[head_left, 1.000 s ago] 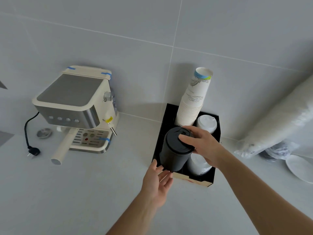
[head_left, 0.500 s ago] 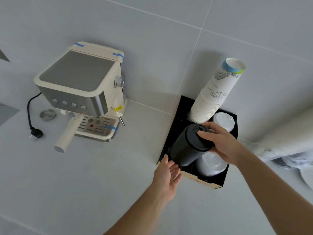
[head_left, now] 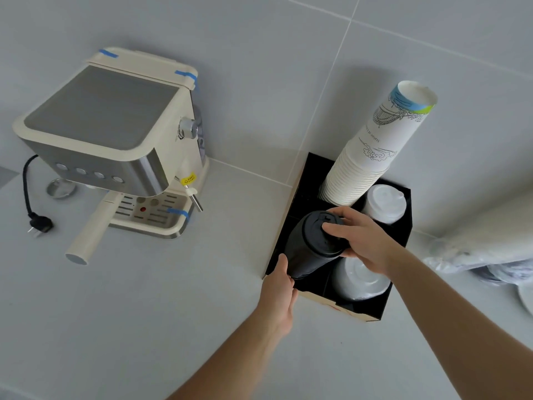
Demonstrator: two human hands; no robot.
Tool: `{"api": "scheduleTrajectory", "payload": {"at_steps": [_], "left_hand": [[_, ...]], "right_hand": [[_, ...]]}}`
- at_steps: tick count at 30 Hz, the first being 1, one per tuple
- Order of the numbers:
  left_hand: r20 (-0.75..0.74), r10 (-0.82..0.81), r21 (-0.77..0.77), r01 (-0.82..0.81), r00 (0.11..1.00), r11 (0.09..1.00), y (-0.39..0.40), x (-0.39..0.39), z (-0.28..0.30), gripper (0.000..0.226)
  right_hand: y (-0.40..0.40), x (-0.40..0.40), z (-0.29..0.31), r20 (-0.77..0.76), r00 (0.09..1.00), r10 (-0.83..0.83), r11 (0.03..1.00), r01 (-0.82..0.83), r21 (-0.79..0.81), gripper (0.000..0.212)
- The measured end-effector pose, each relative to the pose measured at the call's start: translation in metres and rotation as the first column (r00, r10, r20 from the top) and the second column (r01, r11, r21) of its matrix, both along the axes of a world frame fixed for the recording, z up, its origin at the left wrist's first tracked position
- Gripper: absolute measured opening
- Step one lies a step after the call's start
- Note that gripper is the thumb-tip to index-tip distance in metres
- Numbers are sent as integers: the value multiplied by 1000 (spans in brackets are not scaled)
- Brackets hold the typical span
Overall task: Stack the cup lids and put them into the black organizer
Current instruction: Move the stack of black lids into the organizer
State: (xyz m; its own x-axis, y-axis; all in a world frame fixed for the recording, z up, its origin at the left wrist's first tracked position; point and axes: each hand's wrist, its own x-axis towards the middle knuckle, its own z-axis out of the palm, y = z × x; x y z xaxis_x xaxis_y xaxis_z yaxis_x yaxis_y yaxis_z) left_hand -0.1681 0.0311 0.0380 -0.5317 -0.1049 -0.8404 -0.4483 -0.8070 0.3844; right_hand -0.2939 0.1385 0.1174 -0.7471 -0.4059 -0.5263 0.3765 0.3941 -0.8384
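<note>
Black lid stack (head_left: 313, 245) tilted into black organizer (head_left: 402, 226), right hand (head_left: 357, 238) gripping its top, left hand (head_left: 278, 287) seemingly cupping its base.

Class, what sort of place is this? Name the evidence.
Probably a coffee-making corner: a cream and steel espresso machine, a tall stack of printed paper cups, and a black organizer holding stacked lids.

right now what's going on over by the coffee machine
A person is lowering a stack of black cup lids into the front-left compartment of the black organizer. The right hand grips its top; the left hand steadies its base. White lid stacks and paper cups already fill other compartments.
</note>
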Motion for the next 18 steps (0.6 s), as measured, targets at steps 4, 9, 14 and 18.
{"api": "scheduleTrajectory", "payload": {"at_steps": [4,9,14,18], "left_hand": [[-33,-91,-47,89,995,995,2,-2,9,58],[-32,-225,-172,216,974,961,-2,3,8,62],[-125,-306,-482,212,944,850,-18,-2,12,75],[-142,-367,-596,217,919,773,-31,-16,28,54]], "right_hand": [[-4,-1,-6,-17,1000,12,999,-12,32,27],[-5,-1,-14,-65,998,18,998,-13,68,27],[-5,4,-25,-164,984,-63,996,72,48,28],[-9,12,-33,-300,954,5,994,28,107,25]]}}
